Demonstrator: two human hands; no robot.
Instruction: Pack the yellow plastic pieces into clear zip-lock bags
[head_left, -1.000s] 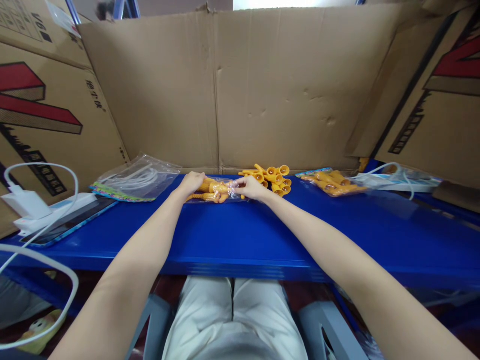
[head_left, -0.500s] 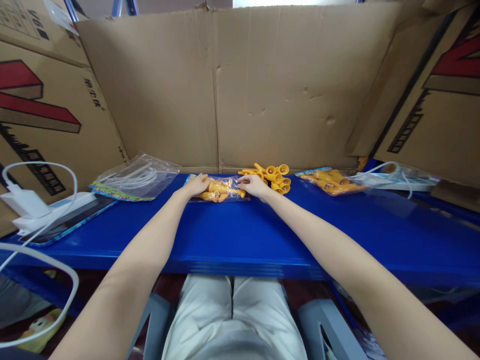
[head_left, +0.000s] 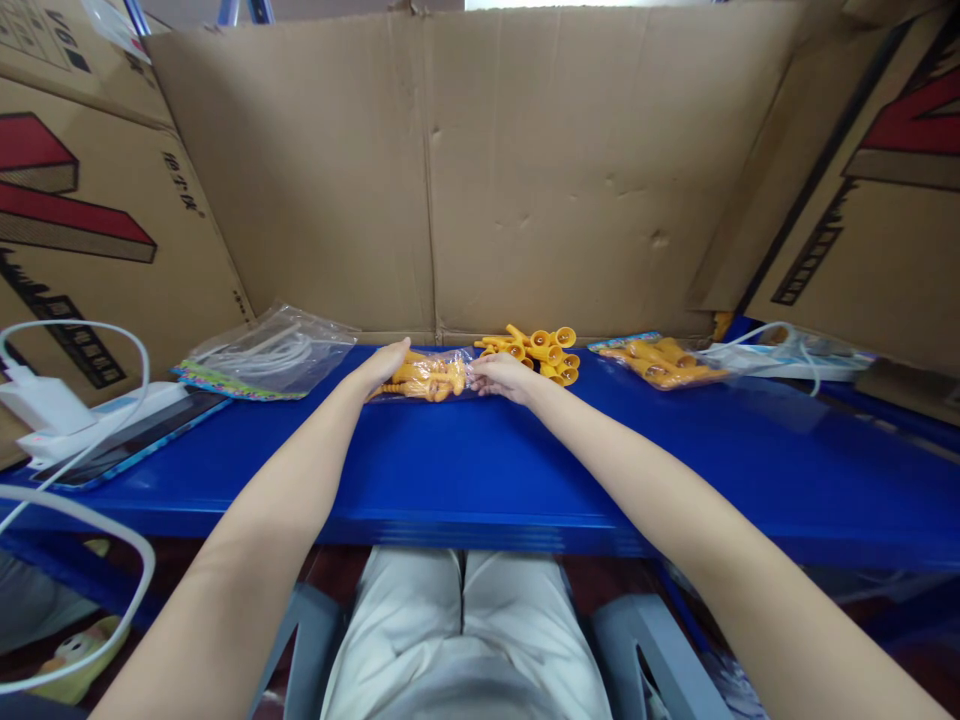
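Observation:
A clear plastic bag of orange-yellow pieces lies on the blue table between my hands. At its left end my left hand is closed on the bag, the fingers partly hidden behind it. My right hand pinches the right end of the same bag. Just behind my right hand is a loose pile of yellow, cup-ended pieces. Farther right lies another bag with similar orange pieces.
A bag of white cable lies at the left, near a phone and a white power strip with cords. Cardboard walls enclose the back and sides of the blue table. A white device with a cable sits at the right.
The bag between my hands has turned and shifted slightly left. My left hand has moved a little left and now grips its end; my right hand's fingers have closed on the other end.

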